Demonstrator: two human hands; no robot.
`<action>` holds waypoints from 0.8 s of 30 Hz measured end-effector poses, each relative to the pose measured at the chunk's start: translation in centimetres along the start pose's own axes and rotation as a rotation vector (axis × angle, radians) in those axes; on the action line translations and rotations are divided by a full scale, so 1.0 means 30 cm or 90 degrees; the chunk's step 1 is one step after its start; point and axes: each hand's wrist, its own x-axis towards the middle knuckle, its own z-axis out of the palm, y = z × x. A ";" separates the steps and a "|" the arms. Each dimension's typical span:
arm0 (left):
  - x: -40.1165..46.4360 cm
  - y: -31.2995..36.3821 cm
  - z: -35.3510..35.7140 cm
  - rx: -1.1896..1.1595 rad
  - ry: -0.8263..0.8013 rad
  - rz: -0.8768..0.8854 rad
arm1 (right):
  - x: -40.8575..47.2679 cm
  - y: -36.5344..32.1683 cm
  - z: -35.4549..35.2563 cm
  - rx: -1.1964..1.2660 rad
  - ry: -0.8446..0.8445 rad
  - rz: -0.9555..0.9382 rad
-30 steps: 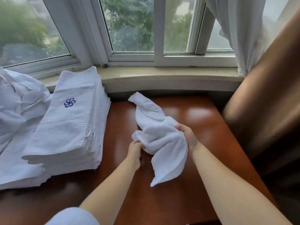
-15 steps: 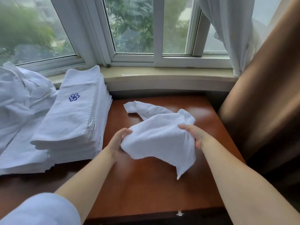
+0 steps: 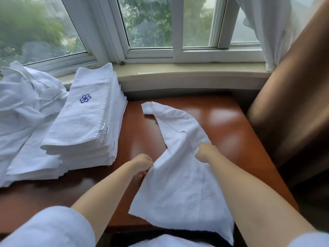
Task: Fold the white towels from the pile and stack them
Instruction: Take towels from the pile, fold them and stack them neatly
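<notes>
**White towel spread on counter, both hands at its edges**

Head view.

Surroundings: folded stack [image 3: 85, 122] of white towels on the left part of the counter [image 3: 231, 125], top piece bearing a blue embroidered emblem [image 3: 85, 98]; small tags show along its right edge. Left of the stack, a rumpled pile [image 3: 26, 104] of white cloth, touching it. Behind: pale window sill [image 3: 178, 77], white-framed window [image 3: 174, 50], sheer white curtain [image 3: 267, 29] upper right. A brown, blurred upholstered form [image 3: 293, 104] borders the counter's right side.

Materials: counter of glossy reddish-brown wood, reflecting light. Towel [image 3: 181, 184] white terry, soft, creased, irregular in outline, wide near the person and narrowing to a folded tip.

Orientation: towel's long axis runs from the near counter edge, which its near corner overhangs, away and leftward toward the window; tip lies flat near the stack, apart from it.

Hands: left hand [image 3: 142, 163] curled, pinching the towel's left edge. Right hand [image 3: 204, 150] gripping the towel's right edge, fingers tucked into cloth.
</notes>
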 end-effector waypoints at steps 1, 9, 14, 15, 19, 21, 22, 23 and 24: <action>0.010 0.020 0.001 -0.008 -0.004 0.017 | 0.008 -0.008 0.002 0.001 0.019 -0.019; 0.150 0.150 -0.080 -0.129 0.053 0.034 | 0.109 -0.145 -0.055 0.106 0.087 -0.158; 0.287 0.189 -0.194 -0.224 0.095 0.010 | 0.236 -0.281 -0.115 0.094 0.088 -0.198; 0.320 0.196 -0.219 -0.235 0.101 0.007 | 0.266 -0.315 -0.122 0.079 0.084 -0.208; 0.469 0.234 -0.306 -0.275 0.142 0.020 | 0.379 -0.424 -0.116 -0.017 0.084 -0.209; 0.536 0.266 -0.339 -0.297 0.161 0.049 | 0.432 -0.442 -0.106 -0.046 0.081 -0.156; 0.569 0.286 -0.353 -0.306 0.164 0.066 | 0.456 -0.445 -0.103 -0.057 0.081 -0.134; 0.597 0.306 -0.362 -0.308 0.161 0.083 | 0.477 -0.448 -0.101 -0.069 0.087 -0.124; 0.626 0.324 -0.369 -0.313 0.153 0.097 | 0.498 -0.452 -0.101 -0.085 0.102 -0.127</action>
